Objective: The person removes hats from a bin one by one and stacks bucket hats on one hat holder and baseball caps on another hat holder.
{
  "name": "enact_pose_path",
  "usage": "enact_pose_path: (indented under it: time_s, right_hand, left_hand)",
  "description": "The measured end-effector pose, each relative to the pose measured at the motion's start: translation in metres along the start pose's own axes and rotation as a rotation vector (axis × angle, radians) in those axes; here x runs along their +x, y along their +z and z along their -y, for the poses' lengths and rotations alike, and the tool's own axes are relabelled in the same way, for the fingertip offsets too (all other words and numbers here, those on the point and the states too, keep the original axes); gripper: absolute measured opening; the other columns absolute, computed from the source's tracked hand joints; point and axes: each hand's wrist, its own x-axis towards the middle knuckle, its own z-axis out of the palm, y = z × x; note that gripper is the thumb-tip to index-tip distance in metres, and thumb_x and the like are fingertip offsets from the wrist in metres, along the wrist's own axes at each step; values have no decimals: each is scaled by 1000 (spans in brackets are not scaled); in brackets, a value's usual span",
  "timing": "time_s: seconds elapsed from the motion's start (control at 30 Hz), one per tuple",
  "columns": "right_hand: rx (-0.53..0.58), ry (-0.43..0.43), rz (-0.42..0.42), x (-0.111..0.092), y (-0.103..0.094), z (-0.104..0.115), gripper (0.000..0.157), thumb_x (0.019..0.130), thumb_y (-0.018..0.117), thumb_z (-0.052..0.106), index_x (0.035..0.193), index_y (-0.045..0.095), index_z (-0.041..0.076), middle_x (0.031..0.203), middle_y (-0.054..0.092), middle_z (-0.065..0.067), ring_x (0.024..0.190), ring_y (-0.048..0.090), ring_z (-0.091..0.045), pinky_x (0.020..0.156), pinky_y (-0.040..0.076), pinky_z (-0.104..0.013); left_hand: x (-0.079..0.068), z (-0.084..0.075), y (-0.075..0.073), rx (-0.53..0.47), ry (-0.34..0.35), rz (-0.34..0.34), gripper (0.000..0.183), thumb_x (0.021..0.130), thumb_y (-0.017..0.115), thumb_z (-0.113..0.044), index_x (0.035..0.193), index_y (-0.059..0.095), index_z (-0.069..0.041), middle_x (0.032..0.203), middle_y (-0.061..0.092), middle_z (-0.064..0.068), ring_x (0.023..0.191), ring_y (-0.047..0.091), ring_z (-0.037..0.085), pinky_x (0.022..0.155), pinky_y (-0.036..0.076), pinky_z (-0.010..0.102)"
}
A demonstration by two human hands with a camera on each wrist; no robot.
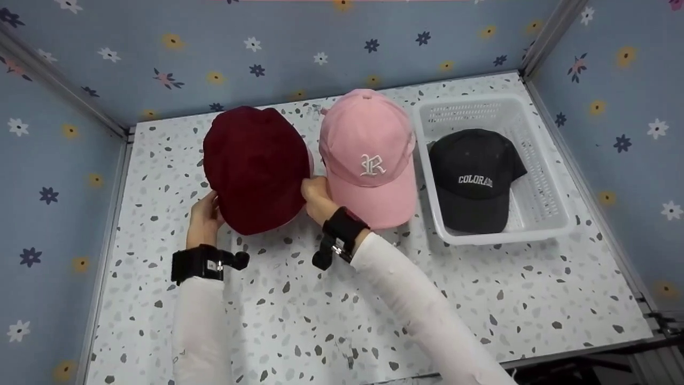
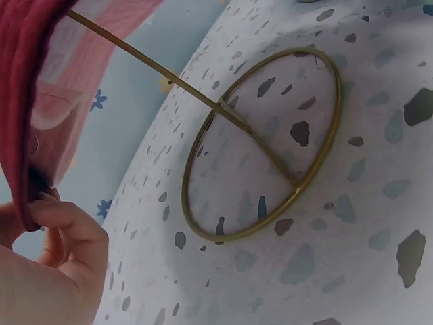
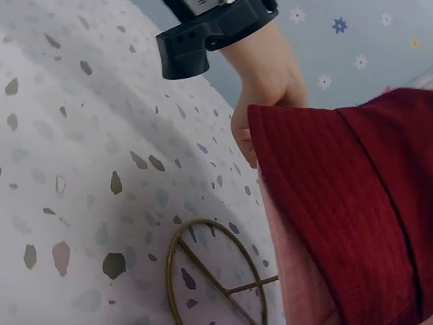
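A dark red bucket hat with a pink underside sits on a gold wire stand, whose round base rests on the tabletop. At its near left edge, my left hand pinches the brim between thumb and fingers, plainest in the left wrist view. My right hand, fingers curled, grips the brim's right edge; the right wrist view does not show its fingers. Just right of that hand stands a pink baseball cap with a white embroidered letter.
Right of the pink cap, a white plastic basket contains a black cap with white lettering. Flower-patterned walls enclose the speckled table at the back and sides.
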Motion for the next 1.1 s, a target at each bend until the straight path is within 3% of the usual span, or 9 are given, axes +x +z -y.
enact_pose_path:
  time_s: [0.07,0.17,0.3,0.47,0.6,0.83,1.1]
  right_hand:
    - [-94,-55,31,-43,-8,20,40,90,36,5,130,33,0,123,41,-12,106,41,-21,81,37,-27]
    - [-155,-94,104,-73,-16,32,44,93,36,9,135,25,1,133,34,-12,114,39,-19,85,37,-24]
    - [-232,-141,156,-81,-19,32,47,94,39,15,137,22,6,137,28,-12,119,36,-20,90,37,-28]
    - [-309,-289,165,-91,-20,27,46,92,43,14,134,27,7,138,28,-14,124,31,-21,98,32,-29]
    - [-269,-416,200,-103,-27,27,40,89,46,8,128,37,4,134,34,-17,124,32,-23,100,29,-28]
    - [-103,-595,370,-123,-51,33,26,87,43,-4,113,47,-7,115,50,-23,102,52,-28,86,44,-31]
    - [44,-685,492,-137,-88,52,21,88,41,-5,107,48,-12,97,57,-20,80,60,-23,82,46,-44]
  left_hand:
    - [-4,0,-1,37,27,-22,22,84,58,-8,62,60,-7,61,57,2,53,49,12,47,45,23]
    - [-11,3,0,82,93,-52,17,82,59,-7,65,61,-9,64,60,1,58,52,13,50,47,23]
    - [-20,7,2,92,192,-106,11,82,59,-6,72,62,-9,65,62,0,62,56,13,53,48,23]
    - [-32,13,5,77,348,-181,6,85,54,-8,88,59,-7,68,60,-2,62,55,12,54,46,21]
    - [-44,18,11,70,540,-201,10,88,47,-5,91,57,-7,79,57,-1,69,52,11,57,42,17]
    - [-78,31,26,40,877,-178,19,87,43,4,88,56,-10,86,53,1,79,48,9,72,37,23]
    - [-114,49,49,-27,1092,-46,20,86,40,10,89,55,-3,89,54,8,87,50,17,75,39,26]
